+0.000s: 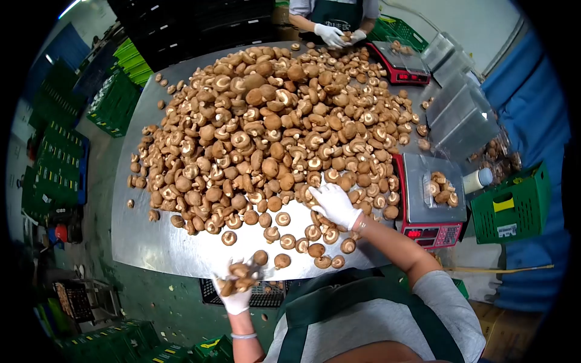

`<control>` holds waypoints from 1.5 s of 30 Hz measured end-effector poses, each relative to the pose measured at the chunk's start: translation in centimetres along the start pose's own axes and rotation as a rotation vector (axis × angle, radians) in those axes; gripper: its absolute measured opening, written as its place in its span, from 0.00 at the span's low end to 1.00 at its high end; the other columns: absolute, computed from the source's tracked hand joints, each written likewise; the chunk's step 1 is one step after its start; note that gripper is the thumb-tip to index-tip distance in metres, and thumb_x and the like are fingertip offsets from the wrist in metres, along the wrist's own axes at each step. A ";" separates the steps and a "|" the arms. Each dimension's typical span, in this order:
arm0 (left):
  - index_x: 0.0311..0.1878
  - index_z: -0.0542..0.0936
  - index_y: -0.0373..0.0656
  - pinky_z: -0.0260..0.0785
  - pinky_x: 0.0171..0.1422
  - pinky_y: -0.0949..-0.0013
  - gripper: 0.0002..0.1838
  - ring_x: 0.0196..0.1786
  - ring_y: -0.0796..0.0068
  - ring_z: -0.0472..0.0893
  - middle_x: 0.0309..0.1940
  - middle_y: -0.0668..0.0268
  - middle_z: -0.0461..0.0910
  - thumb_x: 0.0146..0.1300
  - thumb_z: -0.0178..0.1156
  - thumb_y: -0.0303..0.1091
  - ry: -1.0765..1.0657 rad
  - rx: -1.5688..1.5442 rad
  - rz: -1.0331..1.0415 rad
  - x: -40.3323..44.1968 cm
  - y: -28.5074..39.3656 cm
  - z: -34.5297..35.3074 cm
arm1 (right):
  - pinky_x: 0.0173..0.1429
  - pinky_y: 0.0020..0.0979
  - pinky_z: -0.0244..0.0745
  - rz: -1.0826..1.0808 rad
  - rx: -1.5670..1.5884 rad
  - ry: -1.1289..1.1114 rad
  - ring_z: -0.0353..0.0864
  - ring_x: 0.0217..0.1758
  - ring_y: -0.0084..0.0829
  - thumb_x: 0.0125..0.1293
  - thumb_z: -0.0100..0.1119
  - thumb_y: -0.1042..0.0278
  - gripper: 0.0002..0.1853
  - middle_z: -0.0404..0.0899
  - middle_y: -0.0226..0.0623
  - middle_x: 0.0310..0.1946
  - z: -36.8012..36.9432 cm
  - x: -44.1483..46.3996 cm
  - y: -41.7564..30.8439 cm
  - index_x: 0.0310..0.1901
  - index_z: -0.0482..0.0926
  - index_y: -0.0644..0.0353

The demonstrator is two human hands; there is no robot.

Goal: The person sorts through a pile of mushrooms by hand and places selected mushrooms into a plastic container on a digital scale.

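Note:
A large heap of brown shiitake mushrooms (272,118) covers much of the metal table (163,248). My left hand (233,297), white-gloved and palm up at the table's near edge, is closed around several shiitake mushrooms (242,281); motion blurs it a little. At the heap's near side, my right hand (336,206), in a white glove too, has its fingers stretched out over the mushrooms and touches them. Its fingertips are partly hidden among the caps. Loose mushrooms (287,241) lie on the bare metal between my hands.
A red scale (433,187) stands at right, bearing a clear tray of mushrooms (442,189). Beyond it are clear plastic containers (460,118) and another red scale (402,66). A co-worker's gloved hands (333,35) hold a mushroom across the table. Green crates (511,206) flank the table; a black crate (266,296) sits below.

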State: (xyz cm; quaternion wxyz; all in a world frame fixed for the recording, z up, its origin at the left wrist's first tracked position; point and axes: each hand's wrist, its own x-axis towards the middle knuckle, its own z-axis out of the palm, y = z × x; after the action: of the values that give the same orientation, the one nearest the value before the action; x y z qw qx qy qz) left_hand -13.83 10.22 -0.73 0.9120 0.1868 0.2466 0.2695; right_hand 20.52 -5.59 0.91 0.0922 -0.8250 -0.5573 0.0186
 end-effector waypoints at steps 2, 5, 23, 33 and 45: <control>0.65 0.67 0.50 0.62 0.61 0.46 0.37 0.57 0.57 0.72 0.60 0.56 0.70 0.64 0.38 0.68 0.038 -0.255 -0.154 0.4 -2.2 4.8 | 0.47 0.38 0.73 0.125 0.076 0.086 0.74 0.45 0.41 0.57 0.61 0.57 0.26 0.73 0.42 0.41 -1.5 0.6 -0.9 0.56 0.70 0.58; 0.64 0.67 0.49 0.60 0.63 0.44 0.35 0.61 0.54 0.70 0.60 0.56 0.69 0.65 0.39 0.66 0.150 -0.386 -0.258 1.4 -5.7 5.5 | 0.46 0.39 0.75 0.138 0.027 0.070 0.74 0.46 0.41 0.55 0.63 0.57 0.26 0.72 0.41 0.41 -0.6 2.2 -1.9 0.54 0.70 0.58; 0.63 0.67 0.47 0.72 0.58 0.64 0.26 0.56 0.67 0.76 0.56 0.63 0.72 0.70 0.46 0.54 -0.100 0.071 -0.352 9.1 -14.4 18.0 | 0.69 0.42 0.58 0.115 0.750 0.121 0.60 0.68 0.50 0.48 0.72 0.49 0.44 0.60 0.49 0.64 -8.0 -4.9 -3.2 0.66 0.64 0.51; 0.68 0.60 0.47 0.77 0.52 0.60 0.25 0.55 0.65 0.76 0.60 0.60 0.69 0.70 0.49 0.41 -0.514 0.177 -0.556 8.0 -27.4 32.4 | 0.69 0.32 0.59 0.412 1.414 0.497 0.63 0.66 0.32 0.52 0.67 0.63 0.38 0.65 0.37 0.62 -17.1 -18.1 10.9 0.65 0.64 0.58; 0.56 0.76 0.42 0.62 0.65 0.63 0.20 0.57 0.58 0.75 0.50 0.57 0.78 0.60 0.61 0.33 -0.775 1.272 0.627 7.0 -38.0 39.4 | 0.74 0.32 0.48 0.278 1.427 0.475 0.55 0.72 0.32 0.46 0.73 0.56 0.52 0.57 0.40 0.68 -20.2 -28.2 23.6 0.70 0.52 0.61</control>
State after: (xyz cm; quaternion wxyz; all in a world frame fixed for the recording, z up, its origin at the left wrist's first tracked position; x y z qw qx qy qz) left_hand 28.15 -23.72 10.71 0.5337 0.8106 -0.0451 0.2368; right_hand 34.16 -42.77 14.68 0.7170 -0.6098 -0.2663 0.2078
